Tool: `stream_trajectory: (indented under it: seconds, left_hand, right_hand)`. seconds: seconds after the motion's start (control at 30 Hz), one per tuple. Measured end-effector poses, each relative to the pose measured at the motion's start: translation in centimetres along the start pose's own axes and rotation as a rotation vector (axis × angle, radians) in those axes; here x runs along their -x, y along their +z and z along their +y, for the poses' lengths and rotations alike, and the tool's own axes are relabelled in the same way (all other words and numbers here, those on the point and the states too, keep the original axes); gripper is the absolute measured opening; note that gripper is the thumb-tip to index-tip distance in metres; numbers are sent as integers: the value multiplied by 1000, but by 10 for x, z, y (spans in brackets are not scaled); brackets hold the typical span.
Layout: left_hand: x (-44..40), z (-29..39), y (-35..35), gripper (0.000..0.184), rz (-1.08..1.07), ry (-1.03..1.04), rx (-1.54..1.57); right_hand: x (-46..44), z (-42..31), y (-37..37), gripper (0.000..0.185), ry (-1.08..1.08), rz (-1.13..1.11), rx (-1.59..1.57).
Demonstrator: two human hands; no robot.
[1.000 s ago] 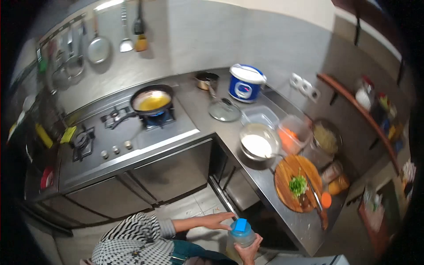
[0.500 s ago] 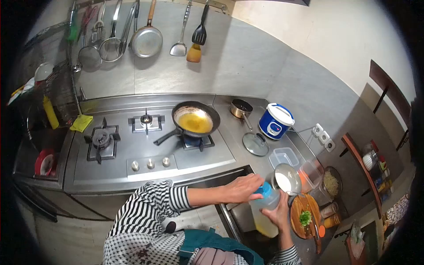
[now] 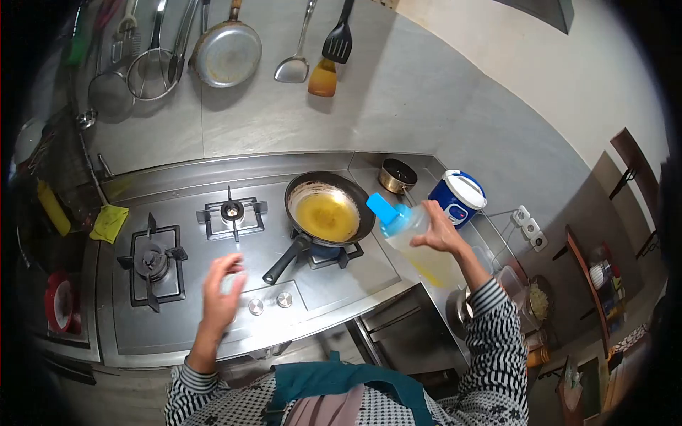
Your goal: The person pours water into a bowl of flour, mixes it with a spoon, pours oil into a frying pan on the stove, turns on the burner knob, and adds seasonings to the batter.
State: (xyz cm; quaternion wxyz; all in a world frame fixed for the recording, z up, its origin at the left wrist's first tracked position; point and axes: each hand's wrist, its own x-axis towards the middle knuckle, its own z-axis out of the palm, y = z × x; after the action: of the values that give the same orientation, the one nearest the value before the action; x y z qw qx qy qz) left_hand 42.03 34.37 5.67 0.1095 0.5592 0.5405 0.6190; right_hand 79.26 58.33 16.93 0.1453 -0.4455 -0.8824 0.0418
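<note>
My right hand [image 3: 439,231] is wrapped round a clear bottle [image 3: 419,248] with yellow liquid and a blue lid. The bottle is tilted, its flipped-up cap close to the right rim of the black frying pan [image 3: 327,213]. Yellow oil lies in the pan, which sits on the right burner with its handle toward me. My left hand [image 3: 223,290] is held above the front of the stove, left of the knobs, with fingers apart and nothing in it.
Two other burners [image 3: 151,261] are on the left of the stove. Behind the bottle stand a small pot [image 3: 398,175] and a blue rice cooker [image 3: 458,197]. A metal bowl [image 3: 460,309] is partly hidden by my right sleeve. Utensils hang on the wall.
My left hand has let go of the blue lid and moved left over the stove. My right hand has raised the bottle and tipped it toward the pan. The cap is now flipped open.
</note>
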Motion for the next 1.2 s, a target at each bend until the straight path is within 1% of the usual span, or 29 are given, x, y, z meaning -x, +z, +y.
stream_trajectory:
  seconds: [0.07,0.13,0.17,0.27,0.3,0.4,0.5,0.6,0.73,0.87,1.2]
  left_hand:
    - [7,-8,-23,30,177,-83,36]
    - [17,-28,-39,27,301,-145,54]
    - [21,-35,-45,26,362,-173,63]
    - [21,-44,-57,24,375,-204,45]
    - [21,-47,-58,24,374,-205,24]
    - [21,-55,-58,22,367,-207,-25]
    - [18,-59,-55,21,359,-198,-60]
    - [15,-63,-51,20,351,-177,-78]
    - [10,-65,-49,19,359,-164,-78]
    - [11,-71,-49,19,366,-180,-76]
    - [15,-84,-49,18,408,-180,-48]
  right_hand:
    - [-24,3,5,91,-14,-42,76]
    - [-43,8,16,91,-45,-45,164]
    - [-49,2,12,89,-43,-122,92]
    - [-69,-3,13,89,-32,-230,138]
    - [-72,-5,15,88,-40,-219,182]
    - [-82,-15,13,86,-41,-307,271]
    - [-88,-20,13,92,-56,-335,327]
    - [-96,-24,14,86,-64,-382,384]
    - [-102,-34,12,85,-75,-421,455]
    - [-109,-34,13,85,-129,-418,471]
    - [-116,-40,6,83,-164,-406,518]
